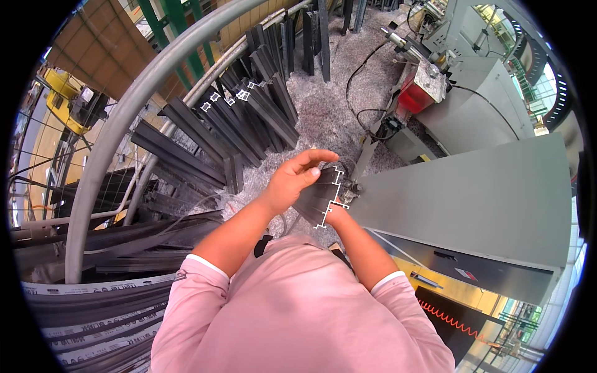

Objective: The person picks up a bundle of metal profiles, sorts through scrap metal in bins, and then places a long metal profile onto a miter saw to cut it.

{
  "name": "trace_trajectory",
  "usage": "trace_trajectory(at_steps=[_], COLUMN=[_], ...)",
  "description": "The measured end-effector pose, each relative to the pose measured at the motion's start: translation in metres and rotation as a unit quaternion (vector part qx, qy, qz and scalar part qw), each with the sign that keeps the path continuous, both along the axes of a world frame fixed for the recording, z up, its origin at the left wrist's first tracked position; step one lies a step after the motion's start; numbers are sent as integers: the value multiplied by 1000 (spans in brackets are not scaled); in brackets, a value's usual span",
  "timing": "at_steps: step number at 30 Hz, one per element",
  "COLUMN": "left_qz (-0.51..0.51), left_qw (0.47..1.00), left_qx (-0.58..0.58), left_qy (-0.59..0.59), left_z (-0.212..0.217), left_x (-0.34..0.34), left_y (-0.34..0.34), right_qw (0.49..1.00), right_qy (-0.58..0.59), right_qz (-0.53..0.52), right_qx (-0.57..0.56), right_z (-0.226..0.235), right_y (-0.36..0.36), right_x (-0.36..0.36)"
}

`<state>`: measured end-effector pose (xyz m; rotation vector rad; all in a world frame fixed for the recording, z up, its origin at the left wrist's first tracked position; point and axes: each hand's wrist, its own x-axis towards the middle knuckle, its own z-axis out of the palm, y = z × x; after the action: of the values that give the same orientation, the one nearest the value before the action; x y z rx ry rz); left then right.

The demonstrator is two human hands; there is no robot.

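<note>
"At the frame's centre, what do we hold?"

"A dark profile point(314, 200). Our left hand point(290, 180) lies at its upper edge, fingers spread; our right hand point(337, 215) is mostly hidden, grip impossible to tell. Held loosely, it might slip, thin edges nicking skin."

"Textures?"

"Ridged sides, bright zigzag end; beyond, upper left, slim black bars point(199, 137), gritty floor point(314, 105)."

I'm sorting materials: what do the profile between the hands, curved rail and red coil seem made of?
Profile: probably aluminium, with a dark matte coating; silvery-white where cut.
Rail: likely metal tube, painted or bare; smooth grey, soft sheen.
Coil: perhaps plastic; even red, springlike loops, finish unclear.
</note>
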<state>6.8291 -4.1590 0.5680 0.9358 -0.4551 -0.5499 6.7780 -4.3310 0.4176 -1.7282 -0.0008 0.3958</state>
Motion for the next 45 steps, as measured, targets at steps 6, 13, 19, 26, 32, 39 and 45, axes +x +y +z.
trace_trajectory(at_steps=[6, 13, 19, 26, 32, 39, 45], left_qz=[-78, -62, -56, -50, -40, 44, 129], left_qw=[983, 951, 956, 966, 975, 984, 982], left_qx=[95, 153, 157, 137, 128, 86, 77], left_qy=[-136, -260, -240, -213, -178, -151, -119], left_z=[-3, -3, -2, 3, 3, 9, 16], left_x=[-13, -25, -31, -40, -44, -51, -59], left_y=[27, 26, 27, 22, 22, 22, 8], right_qw=[997, 998, 992, 990, 998, 997, 991], right_qy=[-42, -34, -77, 74, 16, -23, -61], right_qz=[-31, 8, 14, -72, -42, -38, -92], right_qx=[-62, -52, -94, 95, 42, -68, -77], right_z=[77, 112, 97, 48, 36, 118, 63], right_y=[15, 23, 21, 10, 6, 26, 9], right_x=[-13, -13, -24, -30, -31, -25, -20])
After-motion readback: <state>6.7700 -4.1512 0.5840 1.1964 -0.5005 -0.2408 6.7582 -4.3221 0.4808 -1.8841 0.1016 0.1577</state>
